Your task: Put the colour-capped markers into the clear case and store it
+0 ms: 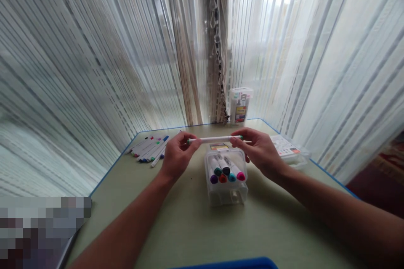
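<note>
- Clock centred on box (pixel 217 196), mid-table; 12 = curtain (pixel 126 29).
- Marker (pixel 216 139): aloft nr 12, approx. level, crosswise, green both ends.
- L hand (pixel 178 153): nearly closed, thumb + fingers pinching marker's 9 end.
- R hand (pixel 260 149): same pinch, 3 end; spare fingers curled below, touching box rim or not, can't tell.
- Two-end grip prob. for steadiness; leaves barrel uncovered.
- Capped pens (pixel 226 171) in box: ends face 6, prob. so colours read at a glance.
- Loose pile (pixel 151 147) of pens at 10, nr table's blue edge (pixel 113 165); some could roll off, I'd guess.
- Flat case (pixel 285 145) at 2, past R hand. Tall case (pixel 241 107) upright at 12–1, by far edge.
- Room: tabletop shows btwn box & L forearm, also at 6; 2 side tighter w/ flat case there.
</note>
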Available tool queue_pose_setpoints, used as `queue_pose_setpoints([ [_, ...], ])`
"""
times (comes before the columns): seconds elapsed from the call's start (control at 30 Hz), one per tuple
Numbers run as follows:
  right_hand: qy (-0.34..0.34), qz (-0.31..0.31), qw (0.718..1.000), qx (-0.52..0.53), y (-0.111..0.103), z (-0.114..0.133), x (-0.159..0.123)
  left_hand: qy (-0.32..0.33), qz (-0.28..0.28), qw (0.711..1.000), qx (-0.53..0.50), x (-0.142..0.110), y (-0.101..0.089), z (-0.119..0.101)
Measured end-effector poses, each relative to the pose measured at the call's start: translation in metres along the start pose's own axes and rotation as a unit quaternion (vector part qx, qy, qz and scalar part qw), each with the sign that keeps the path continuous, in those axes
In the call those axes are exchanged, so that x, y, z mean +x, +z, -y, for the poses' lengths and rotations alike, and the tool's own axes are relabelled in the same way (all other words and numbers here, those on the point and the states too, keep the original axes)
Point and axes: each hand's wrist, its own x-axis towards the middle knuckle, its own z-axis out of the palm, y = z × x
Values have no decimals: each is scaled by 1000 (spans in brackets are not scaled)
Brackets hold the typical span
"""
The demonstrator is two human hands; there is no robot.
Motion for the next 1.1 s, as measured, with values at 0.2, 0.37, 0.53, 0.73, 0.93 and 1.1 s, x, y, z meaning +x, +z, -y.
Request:
queue_pose_setpoints([
  [0.2, 4, -9, 1000, 4, 2, 0, -1, -12, 8, 1000, -5, -1, 1, -3],
  [0.37, 13, -10, 1000, -6, 4, 2, -2, -7, 7, 999, -31, -2, 1, -4],
  [0.53, 14, -15, 999, 37, 3, 2, -1, -27, 4, 996, -88, -1, 0, -4],
  [0.73, 24, -18, 995, 96, 2, 2, 0, -47, -2, 989, -138, 3, -1, -1],
  [0.93, 7, -23, 999, 48, 2, 1, 1, -36, -8, 994, -107, 1, 0, -1],
  [1.1, 12, -15, 1000, 7, 1, 0, 0, -22, 0, 999, -33, 0, 2, 0],
])
